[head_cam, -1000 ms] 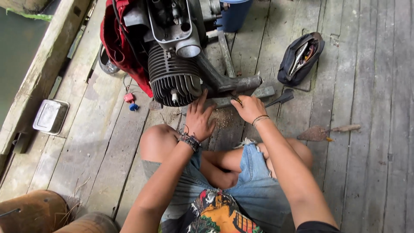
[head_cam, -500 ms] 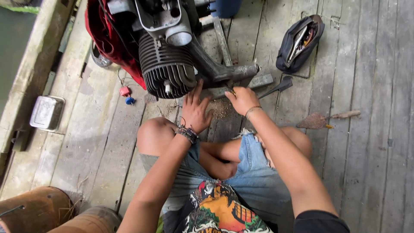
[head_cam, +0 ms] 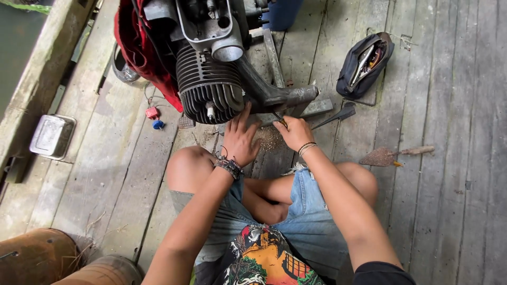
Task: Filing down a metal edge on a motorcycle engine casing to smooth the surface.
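A small engine with dark cooling fins [head_cam: 208, 87] lies on the wooden plank floor [head_cam: 449, 211] in front of my crossed legs. Its grey exhaust pipe [head_cam: 288, 96] runs out to the right. My left hand [head_cam: 242, 138] rests flat, fingers spread, just below the finned cylinder. My right hand [head_cam: 293, 132] is closed on a small thin tool [head_cam: 280, 120] whose tip points under the pipe. A patch of brown grit [head_cam: 270, 138] lies on the boards between the two hands.
An open dark tool pouch [head_cam: 364, 63] lies at the upper right. A rusty trowel [head_cam: 393, 155] lies right of my knee. A flat metal tin [head_cam: 52, 136] sits at the left by a timber beam. Red cloth [head_cam: 142, 47] drapes the engine's left side.
The view has shifted so the engine sits higher in frame. My left hand has spread flat nearer the cylinder, and my right hand has edged toward the pipe.
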